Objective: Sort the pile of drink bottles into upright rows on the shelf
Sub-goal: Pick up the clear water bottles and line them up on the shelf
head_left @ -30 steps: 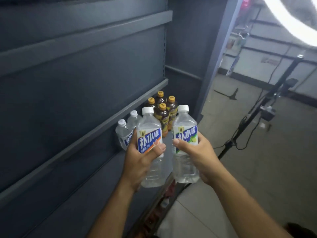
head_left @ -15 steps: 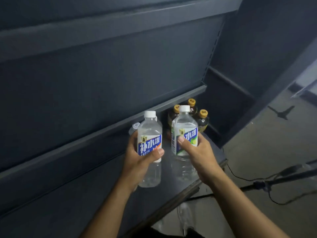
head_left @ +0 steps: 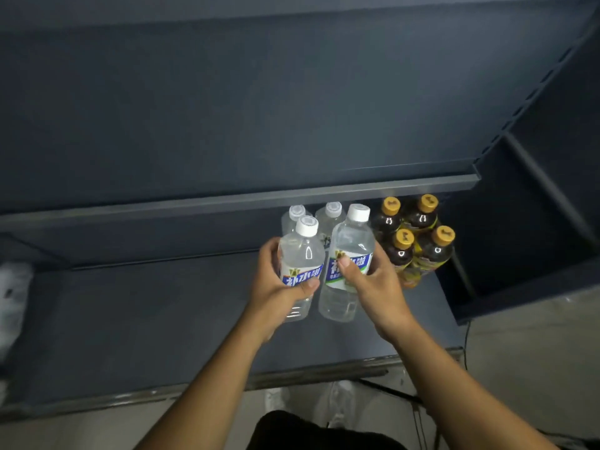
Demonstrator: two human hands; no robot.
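My left hand (head_left: pixel 279 295) grips a clear water bottle (head_left: pixel 300 254) with a white cap and blue label, held upright over the dark shelf (head_left: pixel 146 319). My right hand (head_left: pixel 376 287) grips a second clear bottle (head_left: pixel 349 251) with a blue and green label, close beside the first. Directly behind them two more clear bottles (head_left: pixel 331 214) stand upright at the back of the shelf. To their right stand several dark tea bottles (head_left: pixel 418 235) with yellow caps, in two rows.
An upper shelf edge (head_left: pixel 227 199) overhangs the back bottles. The shelf's metal front lip (head_left: pixel 227 381) runs below my forearms. A pale blurred object (head_left: pixel 13 297) lies at the far left. The shelf's side panel (head_left: pixel 535 196) closes the right end. Grey floor shows below.
My view has swung down and left to face the shelf head-on. Both hands have carried their bottles in over the shelf, closer to the standing clear bottles.
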